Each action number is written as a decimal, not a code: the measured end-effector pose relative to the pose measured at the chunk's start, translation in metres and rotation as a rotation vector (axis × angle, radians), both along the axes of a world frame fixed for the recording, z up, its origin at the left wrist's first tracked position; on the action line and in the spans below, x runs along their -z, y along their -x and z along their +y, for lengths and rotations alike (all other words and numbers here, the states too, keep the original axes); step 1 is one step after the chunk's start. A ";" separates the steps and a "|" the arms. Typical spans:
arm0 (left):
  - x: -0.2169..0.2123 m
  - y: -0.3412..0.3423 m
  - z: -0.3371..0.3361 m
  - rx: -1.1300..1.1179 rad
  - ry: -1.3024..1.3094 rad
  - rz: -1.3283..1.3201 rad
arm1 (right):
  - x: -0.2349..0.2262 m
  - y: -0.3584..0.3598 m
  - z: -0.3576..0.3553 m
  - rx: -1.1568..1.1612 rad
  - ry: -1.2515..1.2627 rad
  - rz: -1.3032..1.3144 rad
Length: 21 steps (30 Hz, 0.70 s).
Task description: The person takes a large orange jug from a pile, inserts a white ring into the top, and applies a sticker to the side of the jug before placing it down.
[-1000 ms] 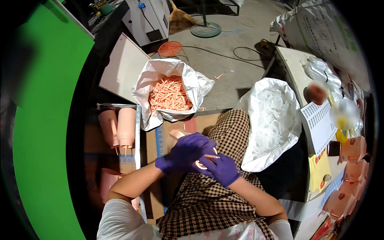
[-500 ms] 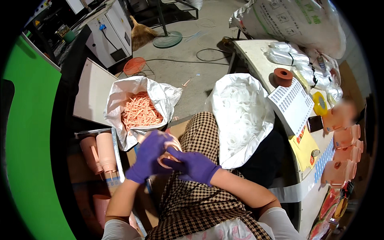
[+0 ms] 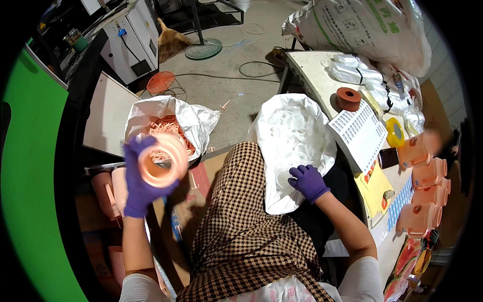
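My left hand point(image 3: 137, 183), in a purple glove, is wrapped round a pink plastic container point(image 3: 173, 151). It is hollow and round, with its open mouth facing up toward me, slightly blurred. Beneath it, partly hidden, stands a white bag point(image 3: 204, 121) full of thin pink plastic pieces point(image 3: 168, 123). My right hand point(image 3: 308, 182), gloved alike, reaches over the near part of another white bag point(image 3: 274, 199). Its fingers are apart, their tips beside a clear plastic ring point(image 3: 283, 177). Many more clear rings point(image 3: 294, 131) fill that bag.
A box holding pink cylinders point(image 3: 104, 194) is at the left. On the right-hand table point(image 3: 314, 63) lie a brown tape roll point(image 3: 348, 99), a label sheet point(image 3: 358, 133), a phone point(image 3: 388, 157), yellow paper point(image 3: 373, 189) and several pink jugs point(image 3: 420, 216). A broom point(image 3: 171, 43) stands farther off.
My hands have parted from above my lap. The left has carried the pink container left, over the bag of pink pieces. The right has moved to the bag of clear rings.
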<state>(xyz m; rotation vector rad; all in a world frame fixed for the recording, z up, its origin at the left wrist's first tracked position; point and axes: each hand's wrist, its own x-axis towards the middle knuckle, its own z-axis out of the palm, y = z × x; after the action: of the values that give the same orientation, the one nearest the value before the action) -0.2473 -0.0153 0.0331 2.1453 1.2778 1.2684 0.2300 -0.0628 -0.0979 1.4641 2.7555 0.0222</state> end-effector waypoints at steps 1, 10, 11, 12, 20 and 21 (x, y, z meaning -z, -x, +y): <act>0.017 -0.017 -0.009 0.039 0.163 -0.070 | -0.001 -0.004 0.002 0.000 0.014 0.007; 0.065 -0.042 -0.078 -0.010 0.216 0.216 | -0.056 0.070 -0.005 0.647 0.514 1.601; 0.064 -0.042 -0.078 -0.027 0.228 0.129 | -0.063 0.092 -0.009 0.589 0.638 1.782; 0.057 -0.045 -0.076 -0.009 0.243 0.063 | -0.068 0.116 -0.015 0.558 0.763 1.844; 0.031 -0.050 -0.060 0.086 0.180 0.220 | -0.041 0.146 -0.062 0.037 0.332 0.589; 0.029 -0.048 -0.061 0.094 0.178 0.322 | -0.040 0.145 -0.064 0.009 0.160 0.404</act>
<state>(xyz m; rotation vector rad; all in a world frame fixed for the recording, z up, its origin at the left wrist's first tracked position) -0.1992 -0.0760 0.0037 2.3102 1.3347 0.7614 0.0852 -0.1269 -0.0576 1.5866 2.9599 -0.5391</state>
